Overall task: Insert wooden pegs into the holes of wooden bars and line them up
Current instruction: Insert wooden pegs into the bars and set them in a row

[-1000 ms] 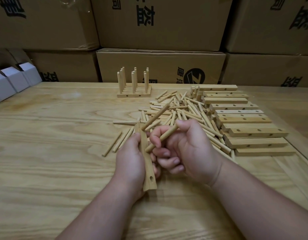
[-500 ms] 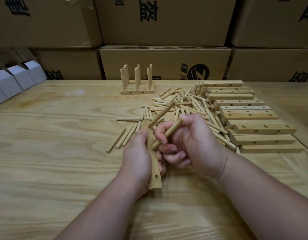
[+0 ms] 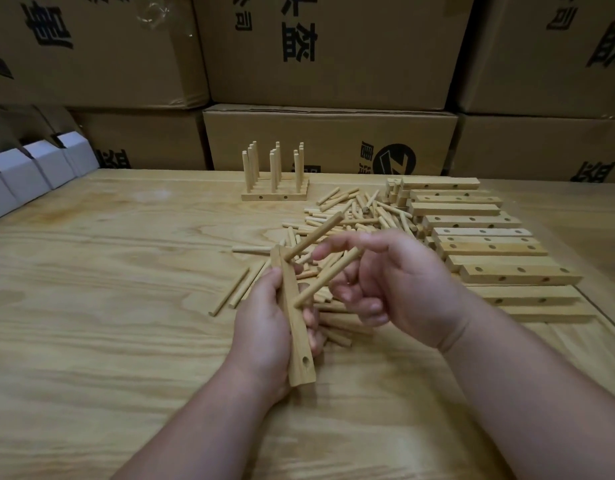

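Observation:
My left hand point(image 3: 264, 327) grips a wooden bar point(image 3: 295, 327) held lengthwise above the table, an empty hole showing near its close end. One peg point(image 3: 314, 235) sticks out of the bar's far hole, slanting up to the right. A second peg point(image 3: 328, 277) has its lower tip at the bar's middle; my right hand point(image 3: 392, 285) holds its upper end with loosely curled fingers, the index finger stretched out. Loose pegs point(image 3: 354, 216) lie in a pile behind the hands. Finished bars point(image 3: 275, 192) with upright pegs stand at the back.
Several empty bars point(image 3: 472, 237) lie stacked in a row on the right of the wooden table point(image 3: 108, 306). Cardboard boxes point(image 3: 330, 140) wall off the back edge. White cartons point(image 3: 32, 168) sit at the far left. A few stray pegs point(image 3: 237, 289) lie left of the hands.
My right hand has opened up from a tight fist and shifted right, and the second peg's lower tip now sits at the bar's middle. The camera has tilted slightly.

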Demonstrator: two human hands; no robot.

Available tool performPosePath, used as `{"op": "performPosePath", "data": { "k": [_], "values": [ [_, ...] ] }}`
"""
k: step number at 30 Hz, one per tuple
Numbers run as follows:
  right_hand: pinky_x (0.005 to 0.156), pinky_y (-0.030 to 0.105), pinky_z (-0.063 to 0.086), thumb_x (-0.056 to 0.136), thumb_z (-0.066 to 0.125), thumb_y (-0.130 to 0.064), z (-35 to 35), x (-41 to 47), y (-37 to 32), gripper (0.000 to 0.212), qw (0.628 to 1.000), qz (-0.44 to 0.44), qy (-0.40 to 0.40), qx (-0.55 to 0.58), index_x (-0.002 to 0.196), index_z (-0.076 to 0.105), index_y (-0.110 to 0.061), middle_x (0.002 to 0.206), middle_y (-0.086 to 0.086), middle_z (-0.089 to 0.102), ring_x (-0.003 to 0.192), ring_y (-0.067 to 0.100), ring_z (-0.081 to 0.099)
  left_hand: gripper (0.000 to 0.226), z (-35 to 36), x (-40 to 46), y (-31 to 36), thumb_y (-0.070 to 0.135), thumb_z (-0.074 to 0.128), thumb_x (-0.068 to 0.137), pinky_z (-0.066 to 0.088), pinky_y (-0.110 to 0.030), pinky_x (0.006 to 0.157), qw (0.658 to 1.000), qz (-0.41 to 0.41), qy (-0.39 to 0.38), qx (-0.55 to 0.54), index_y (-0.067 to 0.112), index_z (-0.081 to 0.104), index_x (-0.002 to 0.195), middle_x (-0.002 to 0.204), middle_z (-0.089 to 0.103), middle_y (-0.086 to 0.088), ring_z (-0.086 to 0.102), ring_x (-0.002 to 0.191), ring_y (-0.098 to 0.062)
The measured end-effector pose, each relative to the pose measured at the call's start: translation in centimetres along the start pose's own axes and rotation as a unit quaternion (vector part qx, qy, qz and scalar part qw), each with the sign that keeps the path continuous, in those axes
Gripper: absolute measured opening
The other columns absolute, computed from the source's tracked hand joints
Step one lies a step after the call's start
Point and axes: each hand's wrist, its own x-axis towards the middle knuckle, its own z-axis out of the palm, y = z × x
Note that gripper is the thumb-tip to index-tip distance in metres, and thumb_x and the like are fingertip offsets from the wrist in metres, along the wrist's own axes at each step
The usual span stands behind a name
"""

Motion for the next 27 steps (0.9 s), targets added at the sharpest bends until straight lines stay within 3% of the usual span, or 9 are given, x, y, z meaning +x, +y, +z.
{"op": "performPosePath", "data": {
  "k": [4,9,13,15,18,21,24,27],
  "values": [
    [0.046,0.028,0.026,0.088,0.038,-0.057,-0.2,-0.2,-0.8,0.054,0.998,-0.026,0.054,-0.034,0.100,0.071,-0.016,0.070,0.003,0.054,0.053,0.014,0.036,0.028,0.0,0.1,0.0,0.036,0.032,0.106,0.030,-0.019,0.037,1.000,0.012,-0.010,-0.016,0.016,0.052,0.104,0.054,0.035,-0.007,0.033,0.036,-0.015],
    [0.062,0.029,0.044,0.093,0.044,-0.043,1.0,0.2,0.1,0.041,0.990,-0.095,0.077,-0.072,0.092,0.076,-0.017,0.079,0.000,0.063,0.071,0.017,0.052,0.030,0.1,0.0,-0.1,0.035,0.033,0.106,0.030,-0.020,0.037,1.000,0.020,0.003,-0.001,0.017,0.056,0.099,0.055,0.038,-0.008,0.035,0.036,-0.017],
    [0.073,0.033,0.044,0.094,0.038,-0.043,2.7,0.6,1.3,0.046,0.988,-0.130,0.084,-0.029,0.083,0.078,-0.024,0.092,0.011,0.069,0.079,0.019,0.059,0.037,0.0,0.1,-0.1,0.038,0.034,0.105,0.031,-0.022,0.037,1.000,0.015,0.016,0.008,0.012,0.054,0.089,0.054,0.039,-0.009,0.035,0.036,-0.018],
    [0.069,0.037,0.043,0.092,0.036,-0.044,3.8,0.8,2.2,0.047,0.987,-0.136,0.085,0.026,0.073,0.072,-0.021,0.098,0.016,0.066,0.078,0.027,0.057,0.041,-0.1,0.2,-0.2,0.037,0.036,0.105,0.031,-0.021,0.037,0.999,0.019,0.032,0.011,0.011,0.060,0.084,0.051,0.040,-0.009,0.035,0.034,-0.019],
    [0.062,0.038,0.037,0.087,0.037,-0.041,5.3,0.9,3.1,0.038,0.980,-0.130,0.065,0.139,0.064,0.057,-0.018,0.109,0.011,0.062,0.077,0.027,0.049,0.052,-0.3,0.4,0.0,0.032,0.041,0.103,0.030,-0.020,0.038,0.997,0.019,0.069,0.008,0.017,0.072,0.065,0.047,0.042,-0.006,0.036,0.033,-0.017],
    [0.060,0.036,0.033,0.082,0.038,-0.037,6.1,0.9,3.4,0.029,0.979,-0.136,0.055,0.139,0.059,0.049,-0.023,0.092,0.015,0.057,0.082,0.026,0.043,0.047,-0.4,0.5,0.4,0.031,0.042,0.101,0.031,-0.021,0.037,0.997,0.007,0.072,0.015,0.013,0.065,0.064,0.048,0.040,-0.006,0.037,0.033,-0.019],
    [0.058,0.037,0.034,0.073,0.050,-0.043,6.2,0.9,3.4,0.027,0.966,-0.155,0.079,0.190,0.056,0.045,-0.022,0.067,0.009,0.052,0.073,0.024,0.050,0.045,-0.2,0.3,0.3,0.034,0.040,0.101,0.032,-0.021,0.037,0.998,0.004,0.059,0.039,0.011,0.055,0.065,0.047,0.039,-0.009,0.035,0.032,-0.019],
    [0.061,0.030,0.045,0.087,0.042,-0.046,5.9,1.1,3.4,0.039,0.949,-0.168,0.108,0.246,0.057,0.043,-0.021,0.060,0.006,0.040,0.067,0.023,0.054,0.053,0.2,-0.2,0.0,0.039,0.039,0.103,0.032,-0.020,0.037,0.998,-0.016,0.041,0.037,0.013,0.054,0.059,0.047,0.039,-0.011,0.035,0.032,-0.018]
  ]
}}
